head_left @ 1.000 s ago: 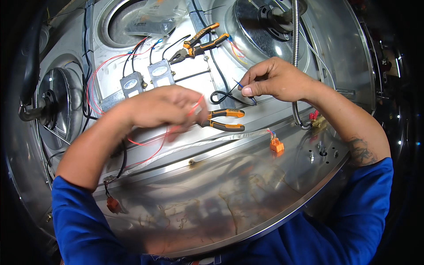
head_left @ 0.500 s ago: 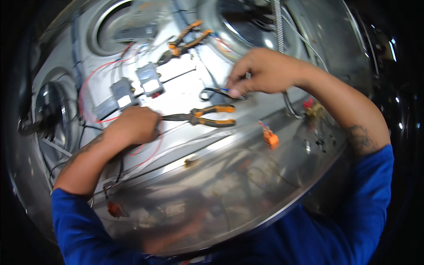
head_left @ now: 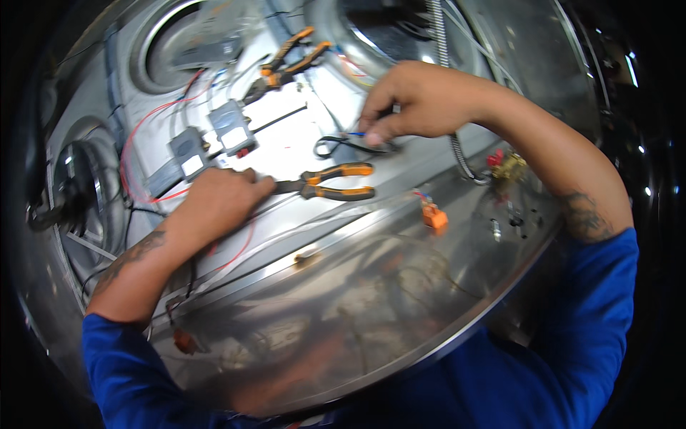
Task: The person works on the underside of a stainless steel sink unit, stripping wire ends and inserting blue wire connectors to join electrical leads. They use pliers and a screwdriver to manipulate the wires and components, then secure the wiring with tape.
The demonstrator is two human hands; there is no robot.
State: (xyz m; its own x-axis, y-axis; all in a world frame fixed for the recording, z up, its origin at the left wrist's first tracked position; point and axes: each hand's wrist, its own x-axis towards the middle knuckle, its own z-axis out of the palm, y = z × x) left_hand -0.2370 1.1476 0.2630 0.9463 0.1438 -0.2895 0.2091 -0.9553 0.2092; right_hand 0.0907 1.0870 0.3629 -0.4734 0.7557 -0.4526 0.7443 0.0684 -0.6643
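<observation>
My left hand [head_left: 218, 204] lies curled over the metal sheet beside the jaws of orange-and-black pliers [head_left: 336, 182]. Its fingertips cover the jaw tips, and whatever is under the palm is hidden. A thin red wire [head_left: 171, 196] runs toward this hand. Between thumb and fingers, my right hand [head_left: 411, 107] pinches a looped black cable [head_left: 332, 141] with a bit of blue at the fingertips. Two grey box-shaped parts [head_left: 231, 127] with white labels sit beyond my left hand. Farther back rests a second pair of orange-and-black pliers [head_left: 286, 63].
Round openings [head_left: 161, 50] pierce the sheet at the back and left. A ribbed metal hose [head_left: 439, 43] drops behind my right wrist. An orange connector [head_left: 434, 216], a brass fitting [head_left: 509, 169] and small loose parts [head_left: 516, 223] lie at the right. A curved metal rim [head_left: 457, 342] runs nearest me.
My left hand has shifted right, so its fingers now overlap the tips of the near pliers. My right hand still pinches the black cable. The whole view has moved slightly.
</observation>
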